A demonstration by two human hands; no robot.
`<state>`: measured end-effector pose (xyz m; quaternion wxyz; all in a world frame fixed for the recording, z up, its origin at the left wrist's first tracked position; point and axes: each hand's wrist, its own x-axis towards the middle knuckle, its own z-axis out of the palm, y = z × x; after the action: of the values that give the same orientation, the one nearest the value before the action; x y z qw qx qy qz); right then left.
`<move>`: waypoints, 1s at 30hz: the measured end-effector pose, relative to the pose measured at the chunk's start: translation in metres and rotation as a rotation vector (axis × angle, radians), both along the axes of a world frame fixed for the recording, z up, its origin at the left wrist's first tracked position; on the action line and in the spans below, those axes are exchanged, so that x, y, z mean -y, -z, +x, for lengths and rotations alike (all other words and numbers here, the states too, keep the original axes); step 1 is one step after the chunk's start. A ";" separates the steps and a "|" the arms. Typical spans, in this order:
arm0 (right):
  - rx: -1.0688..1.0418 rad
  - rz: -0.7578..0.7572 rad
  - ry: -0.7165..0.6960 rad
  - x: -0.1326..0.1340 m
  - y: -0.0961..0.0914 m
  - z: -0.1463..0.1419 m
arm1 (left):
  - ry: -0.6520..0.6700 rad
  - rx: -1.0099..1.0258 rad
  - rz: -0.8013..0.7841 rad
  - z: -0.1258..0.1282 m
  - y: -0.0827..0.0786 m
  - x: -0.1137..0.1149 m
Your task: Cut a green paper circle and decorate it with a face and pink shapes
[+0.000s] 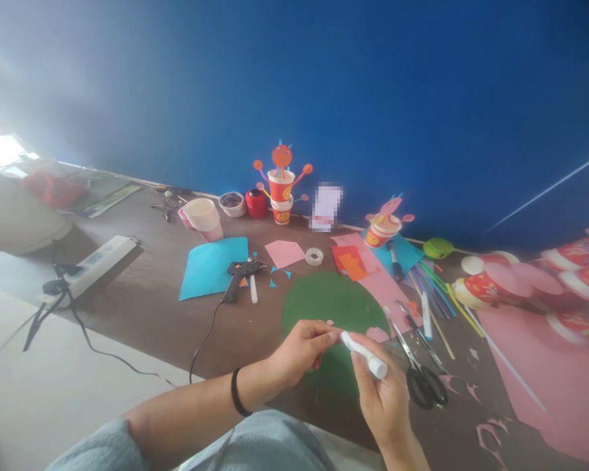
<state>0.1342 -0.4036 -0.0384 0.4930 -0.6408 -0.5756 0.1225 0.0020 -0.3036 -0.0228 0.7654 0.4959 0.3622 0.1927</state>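
Note:
My right hand (385,392) is closed around a thick white marker pen (366,354), its blunt end towards my palm and its other end pointing at my left fingers. My left hand (307,350) is pinched at the pen's far end; whatever lies between the fingertips is too small to make out. Beneath both hands lies a round green sheet (324,297). A small pink paper scrap (377,334) rests on the sheet just beyond my right hand. Black-handled scissors (425,386) lie to the right of that hand.
A black glue gun (236,278) lies on blue paper (211,261), its cord trailing towards me. Decorated paper cups (281,190) stand near the blue wall. At right are pipe cleaners (436,291) and pink paper (530,366); a power strip (95,265) sits left.

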 end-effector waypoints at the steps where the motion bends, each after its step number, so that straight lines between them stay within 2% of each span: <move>1: 0.002 0.002 0.005 0.000 -0.001 0.000 | 0.006 0.016 -0.027 -0.001 0.000 0.000; 5: -0.006 0.008 0.014 -0.001 -0.002 0.001 | 0.021 0.039 -0.152 -0.004 0.002 0.000; 9: -0.026 -0.004 -0.013 -0.001 -0.001 -0.001 | 0.016 0.040 -0.203 -0.005 0.005 0.000; 14: 0.011 -0.009 -0.030 -0.002 -0.002 -0.003 | 0.010 0.036 -0.212 -0.004 0.003 0.001; 23: 0.016 0.034 0.095 -0.006 -0.005 0.000 | 0.030 0.029 -0.164 -0.003 -0.005 -0.001; 30: -0.015 -0.007 0.077 -0.004 -0.004 -0.004 | 0.032 0.020 -0.160 -0.002 -0.003 0.000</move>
<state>0.1298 -0.3992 -0.0346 0.4993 -0.6632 -0.5465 0.1102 -0.0002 -0.3040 -0.0202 0.8092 0.4368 0.3608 0.1557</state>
